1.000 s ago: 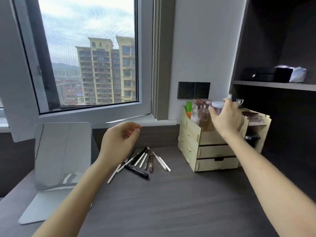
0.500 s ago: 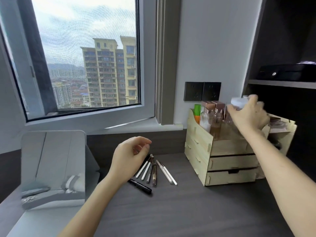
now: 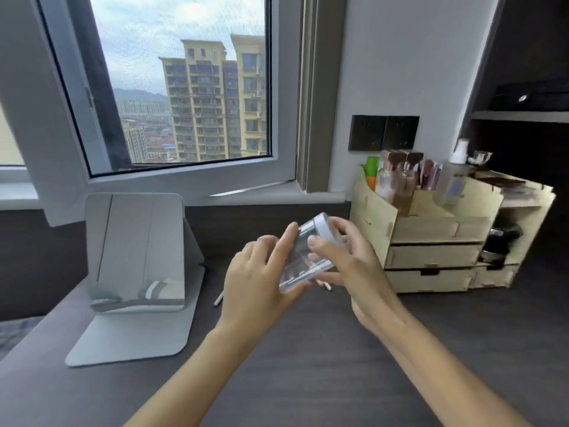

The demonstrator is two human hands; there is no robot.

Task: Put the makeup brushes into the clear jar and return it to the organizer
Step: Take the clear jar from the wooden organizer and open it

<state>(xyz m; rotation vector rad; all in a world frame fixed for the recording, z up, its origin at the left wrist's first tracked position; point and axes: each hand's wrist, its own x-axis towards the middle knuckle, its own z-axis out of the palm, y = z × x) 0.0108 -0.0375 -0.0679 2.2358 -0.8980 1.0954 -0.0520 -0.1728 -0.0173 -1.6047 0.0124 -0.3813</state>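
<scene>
A clear jar [image 3: 303, 257] with a white lid is held tilted above the dark desk, lid end up and to the right. My left hand [image 3: 258, 278] cups its lower body from the left. My right hand [image 3: 348, 263] grips its upper part near the lid. The makeup brushes lie on the desk behind my hands and are mostly hidden; one white tip [image 3: 219, 300] shows at the left, another end [image 3: 324, 285] at the right. The wooden organizer [image 3: 431, 238] stands at the right.
A standing mirror [image 3: 135, 251] sits on the desk [image 3: 308, 365] at the left. Bottles [image 3: 394, 180] and a spray bottle [image 3: 452, 180] fill the organizer's top compartments. A dark shelf unit [image 3: 523, 118] rises at the far right. A window is behind.
My right hand lifted the jar out of the organizer and brought it left and down. My left hand rose from the brushes and took hold of the jar's body.
</scene>
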